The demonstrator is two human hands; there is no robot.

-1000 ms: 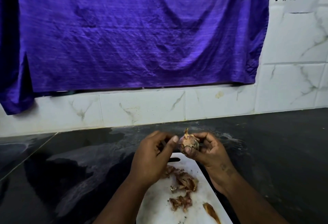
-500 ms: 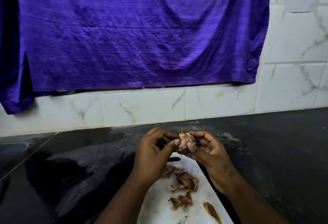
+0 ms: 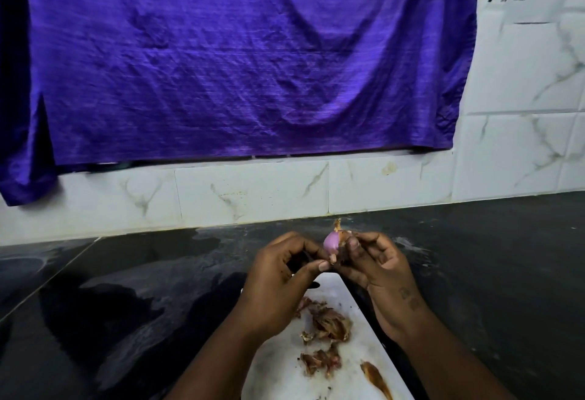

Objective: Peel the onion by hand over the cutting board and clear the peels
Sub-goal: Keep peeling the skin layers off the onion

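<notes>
The left grip [image 3: 278, 282] pinches the onion [image 3: 331, 245] from 8 o'clock, the right grip [image 3: 380, 273] from 3 o'clock, above the 12 o'clock end of the cutting board [image 3: 285, 368]; brown peels [image 3: 330, 323] lie on it

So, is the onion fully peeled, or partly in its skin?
Partly peeled. The onion shows bare pink flesh, but dry brown skin clings at its tip.

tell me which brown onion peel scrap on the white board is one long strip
The glossy amber strip by the board's right edge; the others are crumpled clumps.
</notes>
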